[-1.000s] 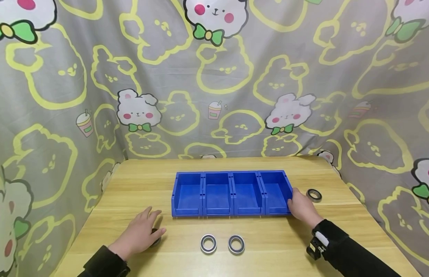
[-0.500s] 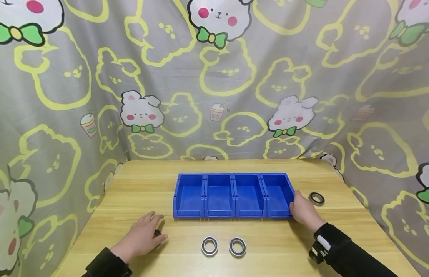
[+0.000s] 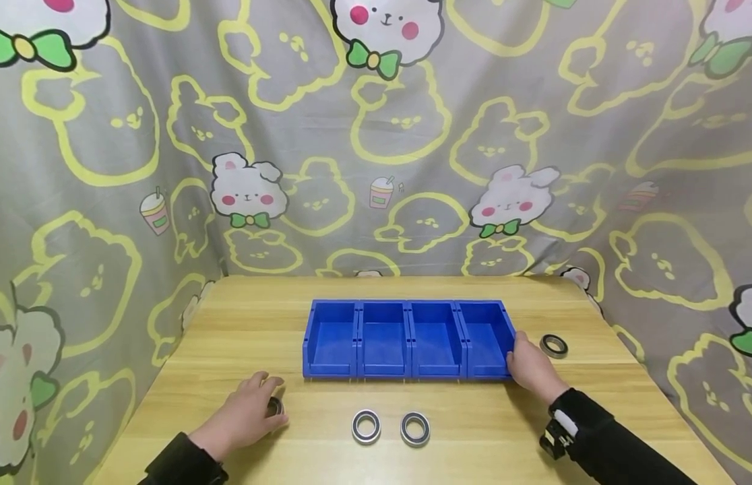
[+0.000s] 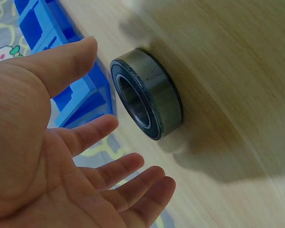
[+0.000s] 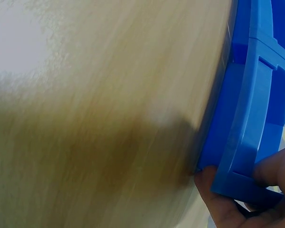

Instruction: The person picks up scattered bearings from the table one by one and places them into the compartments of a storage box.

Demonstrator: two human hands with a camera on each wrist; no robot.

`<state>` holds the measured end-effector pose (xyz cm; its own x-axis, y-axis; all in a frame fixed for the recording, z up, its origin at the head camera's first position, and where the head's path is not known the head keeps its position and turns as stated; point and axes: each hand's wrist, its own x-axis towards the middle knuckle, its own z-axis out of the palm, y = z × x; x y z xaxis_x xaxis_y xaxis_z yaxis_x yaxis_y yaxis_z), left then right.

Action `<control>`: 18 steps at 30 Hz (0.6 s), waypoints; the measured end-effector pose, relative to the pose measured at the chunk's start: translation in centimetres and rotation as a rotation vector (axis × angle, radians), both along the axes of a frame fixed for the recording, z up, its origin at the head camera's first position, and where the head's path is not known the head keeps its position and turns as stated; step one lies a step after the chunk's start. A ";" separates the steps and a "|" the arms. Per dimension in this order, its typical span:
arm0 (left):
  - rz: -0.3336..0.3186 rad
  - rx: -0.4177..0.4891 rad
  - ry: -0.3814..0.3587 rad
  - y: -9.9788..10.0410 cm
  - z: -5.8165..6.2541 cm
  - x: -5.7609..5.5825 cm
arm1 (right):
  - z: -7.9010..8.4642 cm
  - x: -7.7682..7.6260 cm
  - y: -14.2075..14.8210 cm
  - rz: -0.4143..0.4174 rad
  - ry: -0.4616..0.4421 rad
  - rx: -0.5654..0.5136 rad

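My left hand (image 3: 245,411) hovers palm-side over a ball bearing (image 4: 147,95) on the wooden table. In the left wrist view its thumb and fingers are spread apart, and a gap separates them from the bearing. From the head view that bearing is partly hidden by the hand. My right hand (image 3: 530,364) pinches the right end of a row of joined blue bins (image 3: 406,370), thumb inside the wall and fingers outside, as the right wrist view shows. Two more bearings, a left one (image 3: 366,415) and a right one (image 3: 415,441), lie flat in front of the bins.
Another bearing (image 3: 554,336) lies on the table beyond the right hand, right of the bins. A patterned grey curtain (image 3: 412,222) hangs behind the table and along both sides.
The left thumb has shifted toward the near edge, so more of the bearing beneath that hand shows. The right hand keeps its grip on the bin, and the bins stay in place.
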<state>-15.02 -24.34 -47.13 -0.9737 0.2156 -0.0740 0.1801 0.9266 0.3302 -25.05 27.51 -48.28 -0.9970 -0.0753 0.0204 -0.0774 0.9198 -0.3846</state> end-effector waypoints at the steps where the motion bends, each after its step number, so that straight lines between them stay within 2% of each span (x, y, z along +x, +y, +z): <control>1: 0.002 0.004 -0.003 0.0 0.0 0.0 | 0.0 0.0 0.0 -0.001 0.000 -0.002; 18: 0.006 0.001 -0.066 -0.1 -0.2 0.0 | 0.2 0.0 -0.1 -0.003 -0.012 -0.005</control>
<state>-15.06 -24.44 -47.29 -0.9680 0.2098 -0.1378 0.1523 0.9274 0.3417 -25.06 27.43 -48.08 -0.9974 -0.0721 0.0091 -0.0699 0.9181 -0.3902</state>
